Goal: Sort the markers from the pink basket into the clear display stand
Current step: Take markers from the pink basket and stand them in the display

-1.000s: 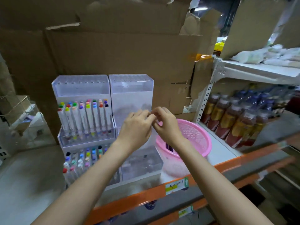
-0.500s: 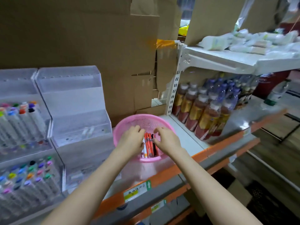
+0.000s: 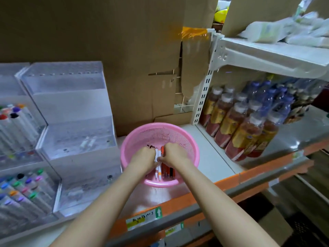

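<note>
A pink basket sits on the white shelf, holding several markers with red, orange and dark ends. Both my hands are down inside it. My left hand is curled around white-bodied markers. My right hand is curled on a marker with a red cap. To the left stands the clear display stand, its near column of tiers almost bare. A second stand at the far left is full of coloured-cap markers.
Bottled drinks fill the shelf to the right under a white metal shelf with plastic-wrapped packs. Cardboard backs the shelf. An orange shelf edge with price labels runs along the front.
A second ago my hands met in front of the clear stand. They then dropped into the pink basket and now grip markers, while the view turned right and down.
</note>
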The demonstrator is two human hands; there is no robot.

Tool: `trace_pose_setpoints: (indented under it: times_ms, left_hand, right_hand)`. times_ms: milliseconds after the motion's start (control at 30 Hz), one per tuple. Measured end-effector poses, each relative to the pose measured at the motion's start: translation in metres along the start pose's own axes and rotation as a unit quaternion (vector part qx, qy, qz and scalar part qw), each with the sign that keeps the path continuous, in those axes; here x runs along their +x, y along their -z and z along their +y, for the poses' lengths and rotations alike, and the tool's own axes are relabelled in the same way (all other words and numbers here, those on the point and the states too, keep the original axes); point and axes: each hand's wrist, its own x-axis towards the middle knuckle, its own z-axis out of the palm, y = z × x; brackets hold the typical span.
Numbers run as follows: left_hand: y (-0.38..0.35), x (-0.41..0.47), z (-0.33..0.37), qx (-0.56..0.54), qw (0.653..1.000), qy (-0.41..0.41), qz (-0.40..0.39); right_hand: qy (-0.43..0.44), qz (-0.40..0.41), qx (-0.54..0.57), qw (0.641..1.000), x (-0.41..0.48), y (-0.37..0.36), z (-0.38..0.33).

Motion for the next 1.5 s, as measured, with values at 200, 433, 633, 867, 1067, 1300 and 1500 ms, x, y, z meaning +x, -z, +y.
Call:
trace_pose_setpoints:
  times_ms: [200,433,633,867,1067,1300,1500]
  left_hand:
    - [-0.003,0.008,0.013,-0.091,0.993,0.058,-0.045]
    - [-0.012,0.006,0.023,-0.080,0.993,0.090,0.012]
    - [-0.004,0.006,0.024,-0.089,0.992,0.090,0.019]
    - [0.003,0.010,0.008,-0.181,0.976,0.113,0.052]
    - [0.028,-0.006,0.002,-0.307,0.936,0.060,0.165]
    - [0.070,-0.041,0.000,-0.298,0.905,-0.060,0.297]
    - [0.113,-0.086,-0.022,-0.264,0.889,-0.065,0.368]
  right_hand:
    - [-0.019,-0.016,-0.005,1.000,0.003,0.000,-0.003]
    - [-0.018,-0.018,-0.003,1.000,0.000,0.002,-0.004]
    - [-0.028,-0.029,0.102,0.994,0.003,0.004,0.000]
    - [0.000,0.038,0.275,0.961,0.005,0.008,0.002]
    - [0.107,0.120,0.374,0.913,-0.012,0.020,-0.002]
    - [0.216,0.210,0.369,0.879,-0.043,0.050,-0.029]
    - [0.268,0.230,0.385,0.852,-0.055,0.070,-0.077]
